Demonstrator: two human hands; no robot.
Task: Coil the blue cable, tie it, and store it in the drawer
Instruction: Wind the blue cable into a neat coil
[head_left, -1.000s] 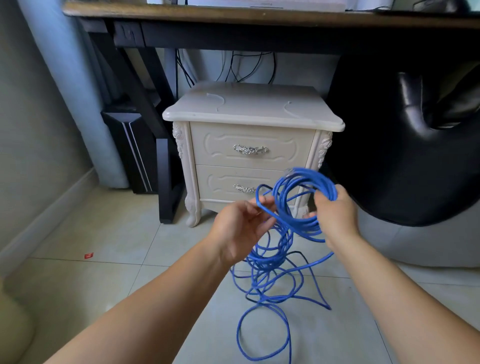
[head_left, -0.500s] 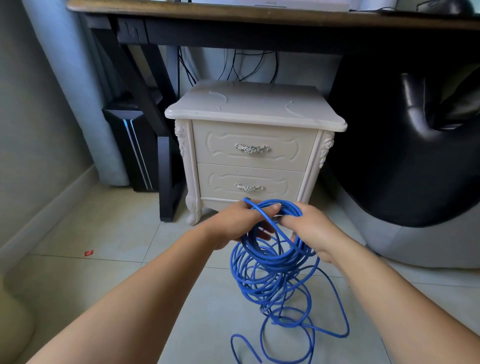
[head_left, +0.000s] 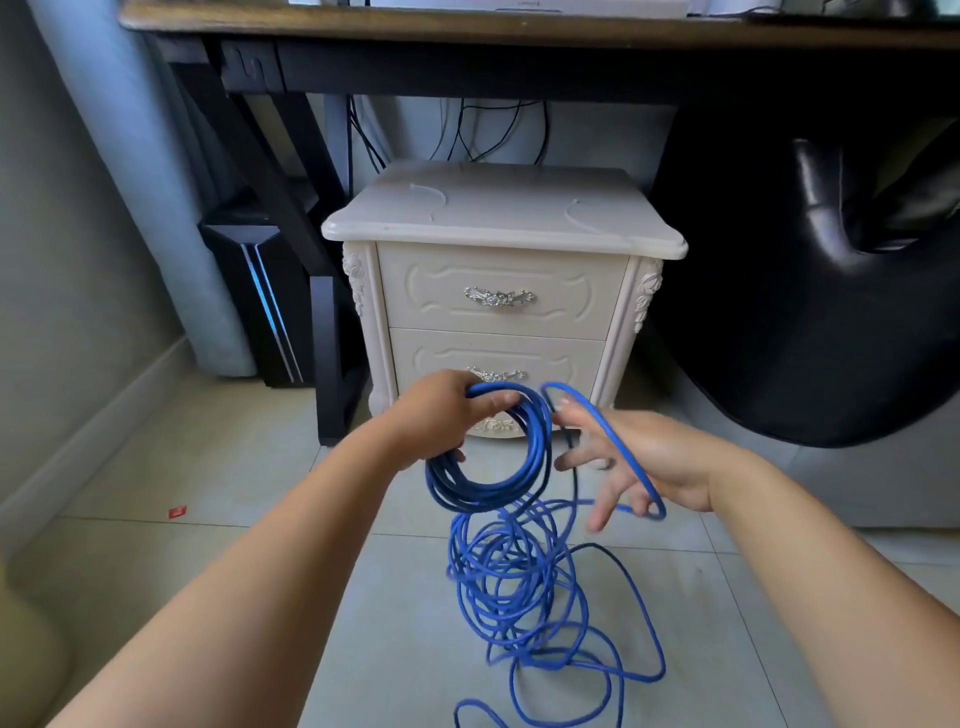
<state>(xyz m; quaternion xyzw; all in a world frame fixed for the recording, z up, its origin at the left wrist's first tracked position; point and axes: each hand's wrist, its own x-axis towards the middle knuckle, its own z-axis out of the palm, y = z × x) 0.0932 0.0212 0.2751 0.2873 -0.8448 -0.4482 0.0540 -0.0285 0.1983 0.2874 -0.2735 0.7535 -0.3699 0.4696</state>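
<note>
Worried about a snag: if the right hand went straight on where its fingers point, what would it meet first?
The right hand would likely first meet the coil of blue cable gripped by the left hand, though depth is unclear.

A home room: tiled floor (head_left: 208, 467), carved cream nightstand (head_left: 498, 291) under a wooden desk (head_left: 467, 23), computer tower (head_left: 260, 296) beside it.

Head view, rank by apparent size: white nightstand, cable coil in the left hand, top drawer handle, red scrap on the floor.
1. white nightstand
2. cable coil in the left hand, enlarged by nearness to the camera
3. top drawer handle
4. red scrap
</note>
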